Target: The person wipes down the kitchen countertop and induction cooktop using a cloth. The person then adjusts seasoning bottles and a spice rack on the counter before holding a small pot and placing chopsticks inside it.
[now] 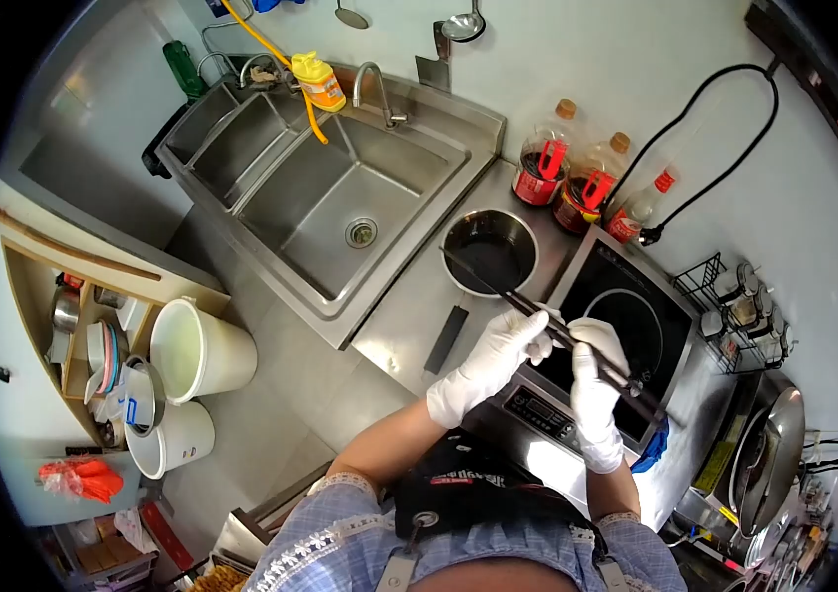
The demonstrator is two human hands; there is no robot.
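Both my hands wear white gloves and hold a pair of long dark chopsticks slantwise above an induction cooker. My left hand is closed round their middle, its thumb along the top. Closer to their lower right end, my right hand grips them with the thumb pressed on. The thin ends reach over a steel saucepan, which looks dark inside; whether they touch it I cannot tell. The pan's black handle points toward me, left of my left hand.
A steel sink with a yellow bottle lies to the left. Sauce bottles stand behind the saucepan. A spice rack and a wok are at the right. White buckets stand on the floor at left.
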